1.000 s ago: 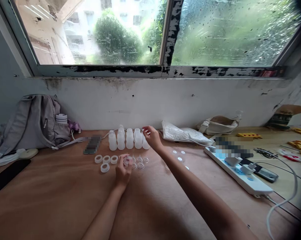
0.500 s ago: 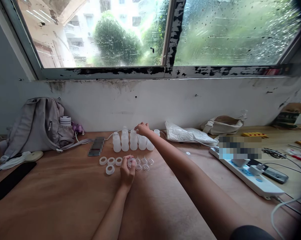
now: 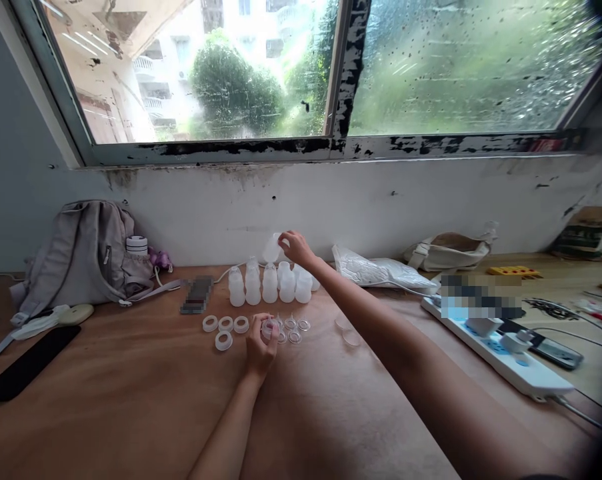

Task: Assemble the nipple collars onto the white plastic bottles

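Note:
My right hand (image 3: pixel 295 247) is raised behind the row of bottles, its fingers pinched on a translucent white bottle (image 3: pixel 271 249) held clear of the table. Below it stand several similar small feeding bottles (image 3: pixel 269 287) in a line, some with stacked tops. Nearer me, my left hand (image 3: pixel 259 350) is closed on a clear bottle nipple (image 3: pixel 269 327), which seems to sit in a ring; the fingers partly cover it. To its left lie several white collar rings (image 3: pixel 223 349). Several clear nipples (image 3: pixel 295 338) stand just to its right, some partly behind the fingers.
On the brown table, a grey backpack (image 3: pixel 88 260), a black flat case (image 3: pixel 31 367) and a blurred phone-like object (image 3: pixel 197 297) lie left. Clear round pieces (image 3: pixel 351 337) lie beside my right forearm. At right are a plastic packet (image 3: pixel 375 270), a pouch (image 3: pixel 448 252) and a power strip (image 3: pixel 501 353).
My right hand has risen from among the bottles and now holds one up. My left hand keeps its hold on the nipple. The view has shifted slightly, and clear round pieces show beside my right forearm.

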`<state>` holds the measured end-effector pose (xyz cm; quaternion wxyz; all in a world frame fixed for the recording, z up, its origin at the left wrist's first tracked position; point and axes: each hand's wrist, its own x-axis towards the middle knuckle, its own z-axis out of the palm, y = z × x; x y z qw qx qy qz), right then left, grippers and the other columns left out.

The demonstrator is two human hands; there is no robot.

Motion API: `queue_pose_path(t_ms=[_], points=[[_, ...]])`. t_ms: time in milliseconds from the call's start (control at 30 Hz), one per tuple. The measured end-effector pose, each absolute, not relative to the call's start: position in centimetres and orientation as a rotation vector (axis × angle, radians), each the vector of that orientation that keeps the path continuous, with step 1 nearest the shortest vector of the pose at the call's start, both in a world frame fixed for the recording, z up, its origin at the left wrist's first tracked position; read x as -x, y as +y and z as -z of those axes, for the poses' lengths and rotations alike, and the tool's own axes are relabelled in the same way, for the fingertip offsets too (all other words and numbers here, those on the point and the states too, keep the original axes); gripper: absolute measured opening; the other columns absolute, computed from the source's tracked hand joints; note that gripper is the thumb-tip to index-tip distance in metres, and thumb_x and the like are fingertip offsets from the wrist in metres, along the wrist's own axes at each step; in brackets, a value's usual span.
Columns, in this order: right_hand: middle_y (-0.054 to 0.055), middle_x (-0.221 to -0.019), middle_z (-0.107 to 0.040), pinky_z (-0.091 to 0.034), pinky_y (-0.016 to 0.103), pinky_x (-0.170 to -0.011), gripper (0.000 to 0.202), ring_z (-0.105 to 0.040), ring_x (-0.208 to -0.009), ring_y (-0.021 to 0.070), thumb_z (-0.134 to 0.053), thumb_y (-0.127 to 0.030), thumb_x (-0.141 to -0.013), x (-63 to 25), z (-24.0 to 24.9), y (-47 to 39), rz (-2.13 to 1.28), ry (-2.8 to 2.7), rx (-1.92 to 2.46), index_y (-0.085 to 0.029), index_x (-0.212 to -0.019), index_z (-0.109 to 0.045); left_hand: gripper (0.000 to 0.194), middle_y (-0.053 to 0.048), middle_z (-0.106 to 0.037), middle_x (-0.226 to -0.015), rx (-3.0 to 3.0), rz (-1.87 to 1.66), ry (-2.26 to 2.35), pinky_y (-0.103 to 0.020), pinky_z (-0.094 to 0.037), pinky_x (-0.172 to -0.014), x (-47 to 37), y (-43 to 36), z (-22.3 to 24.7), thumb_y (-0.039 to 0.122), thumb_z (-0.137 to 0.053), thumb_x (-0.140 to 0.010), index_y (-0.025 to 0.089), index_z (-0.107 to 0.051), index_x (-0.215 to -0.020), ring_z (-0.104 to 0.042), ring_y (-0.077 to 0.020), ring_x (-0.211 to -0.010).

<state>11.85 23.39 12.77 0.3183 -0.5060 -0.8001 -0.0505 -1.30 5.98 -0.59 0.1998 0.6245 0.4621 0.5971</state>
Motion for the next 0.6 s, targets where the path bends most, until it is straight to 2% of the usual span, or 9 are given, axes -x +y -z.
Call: queue_pose_path(t_ms=[133, 233, 433, 600], points=[[0.007, -0.096, -0.051, -0.043, 0.029, -0.070, 0.014, -0.051, -0.087, 0.0163, -0.045, -0.028, -0.080, -13.2, -14.1, 19.4, -0.017, -1.629, 0.972, -0.017, -0.084, -0.052, 0.015, -0.007, -0.054, -0.088, -1.764, -1.695, 1.294, -0.028, -0.043, -0.069, 1.2, 5.9, 0.6, 0.025, -0.050, -0.075, 0.018, -0.051, -0.089, -0.053, -0.0182, -0.083], [0.004, -0.092, -0.050, -0.045, 0.030, -0.072, 0.012, -0.052, -0.087, 0.0156, -0.048, -0.030, -0.079, -13.9, -13.0, 14.8, -0.093, -1.494, 0.810, -0.020, -0.082, -0.051, 0.016, -0.007, -0.055, -0.090, -1.781, -1.715, 1.271, -0.029, -0.043, -0.070, 1.1, 5.6, 0.7, 0.025, -0.052, -0.074, 0.018, -0.052, -0.089, -0.052, -0.0188, -0.085], [0.006, -0.093, -0.052, -0.043, 0.035, -0.079, 0.013, -0.051, -0.093, 0.0196, -0.053, -0.023, -0.075, -15.4, -6.5, 6.5, -0.095, -1.658, 0.878, -0.020, -0.087, -0.051, 0.020, -0.006, -0.059, -0.095, -1.746, -1.712, 1.191, -0.033, -0.038, -0.083, 1.0, 5.0, 0.6, 0.023, -0.054, -0.073, 0.021, -0.057, -0.092, -0.052, -0.0206, -0.093], [0.007, -0.089, -0.056, -0.046, 0.035, -0.072, 0.024, -0.055, -0.081, 0.0192, -0.054, -0.024, -0.074, -16.7, -1.5, 4.3, -0.113, -1.670, 0.996, -0.020, -0.096, -0.048, 0.020, -0.006, -0.061, -0.095, -1.546, -1.711, 1.152, -0.033, -0.034, -0.087, 0.7, 4.9, 0.4, 0.024, -0.061, -0.067, 0.022, -0.062, -0.087, -0.051, -0.0214, -0.094]])
